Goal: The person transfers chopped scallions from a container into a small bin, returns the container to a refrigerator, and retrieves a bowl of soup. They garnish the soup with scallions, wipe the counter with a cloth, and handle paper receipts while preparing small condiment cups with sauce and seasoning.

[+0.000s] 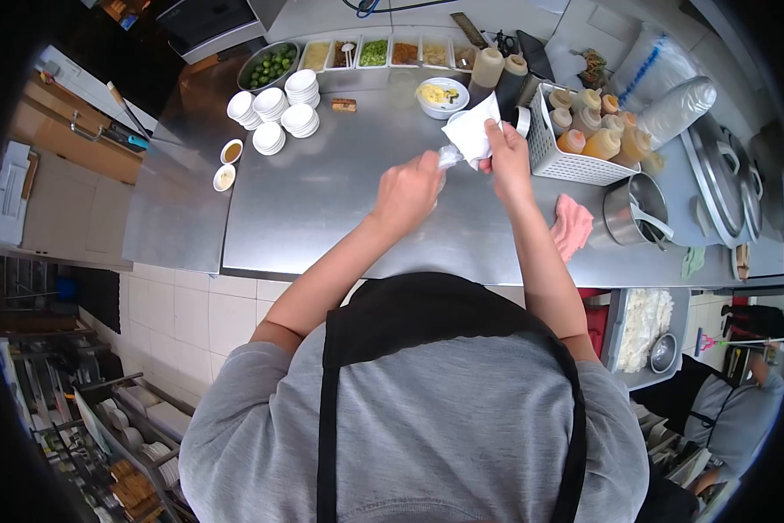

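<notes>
My left hand (409, 190) is closed over the steel counter (340, 209), with a crumpled bit of clear plastic (449, 157) poking out of its fingers. Beside it, my right hand (507, 161) pinches a white sheet of paper (474, 132) between thumb and fingers. The paper slants up to the left, its lower edge meeting the plastic. Just behind the paper stands a white bowl (433, 107) of yellow food with a spoon in it. Dark-bodied squeeze bottles (485, 71) stand close behind my right hand.
A white basket (575, 167) of sauce bottles sits to the right, near a pink cloth (572, 225) and a steel pot (619, 218). Stacked small white dishes (300, 120), a bowl of green limes (268, 68) and topping trays (374, 54) line the back left. A person (732, 410) is at far right.
</notes>
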`<state>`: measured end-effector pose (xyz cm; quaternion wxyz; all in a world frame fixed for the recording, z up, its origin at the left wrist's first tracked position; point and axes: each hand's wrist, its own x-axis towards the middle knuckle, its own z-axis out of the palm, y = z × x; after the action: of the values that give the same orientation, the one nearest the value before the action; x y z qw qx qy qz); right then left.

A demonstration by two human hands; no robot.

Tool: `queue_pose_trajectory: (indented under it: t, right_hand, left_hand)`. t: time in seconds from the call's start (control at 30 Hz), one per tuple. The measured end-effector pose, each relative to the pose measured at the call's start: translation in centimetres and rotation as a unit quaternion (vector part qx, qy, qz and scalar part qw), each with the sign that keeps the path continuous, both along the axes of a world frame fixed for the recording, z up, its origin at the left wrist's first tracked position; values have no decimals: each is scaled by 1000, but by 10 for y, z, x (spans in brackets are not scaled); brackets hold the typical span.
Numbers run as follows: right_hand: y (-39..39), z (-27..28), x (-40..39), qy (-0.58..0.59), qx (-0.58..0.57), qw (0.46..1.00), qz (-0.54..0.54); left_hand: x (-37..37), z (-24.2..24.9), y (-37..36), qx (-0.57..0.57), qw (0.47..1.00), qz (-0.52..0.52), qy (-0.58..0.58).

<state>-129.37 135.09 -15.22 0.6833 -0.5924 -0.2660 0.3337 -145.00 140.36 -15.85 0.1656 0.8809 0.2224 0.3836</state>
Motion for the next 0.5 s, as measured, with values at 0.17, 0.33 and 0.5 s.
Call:
queue_pose_trajectory:
  t: [0.17, 0.33, 0.5]
  right_hand:
    - [-4, 19, 15, -124, 0, 991, -55]
    - [-18, 43, 29, -87, 26, 996, -13]
    - [-84, 18, 166, -205, -8, 930, -306]
  left_hand:
    - [-3, 17, 10, -115, 987, -109, 40]
    - [-9, 47, -1, -340, 924, -174, 25]
    - [-51, 72, -21, -582, 794, -177, 2]
